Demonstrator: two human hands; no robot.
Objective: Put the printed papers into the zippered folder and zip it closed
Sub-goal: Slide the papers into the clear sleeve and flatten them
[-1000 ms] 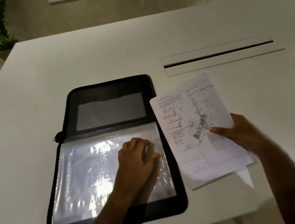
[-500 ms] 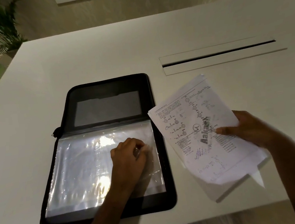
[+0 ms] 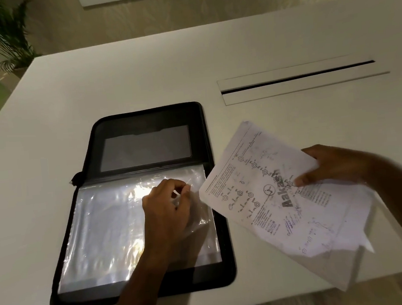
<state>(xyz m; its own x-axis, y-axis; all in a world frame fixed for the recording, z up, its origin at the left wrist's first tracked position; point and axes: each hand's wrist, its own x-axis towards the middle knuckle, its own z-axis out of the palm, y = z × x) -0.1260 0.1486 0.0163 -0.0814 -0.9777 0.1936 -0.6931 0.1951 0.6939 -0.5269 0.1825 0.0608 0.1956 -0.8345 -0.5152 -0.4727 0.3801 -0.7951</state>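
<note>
A black zippered fabric folder (image 3: 144, 133) lies open on the white tabletop (image 3: 116, 82), zip undone. The left hand (image 3: 167, 211) pinches the right edge of the glossy clear plastic sleeve (image 3: 105, 233) inside it, lifting it slightly. The right hand (image 3: 330, 165) grips the white printed papers (image 3: 271, 194), held just right of the folder. Step in hand, by my judgement: opening the sleeve. Next move calls for feeding the papers' edge into that gap.
</note>
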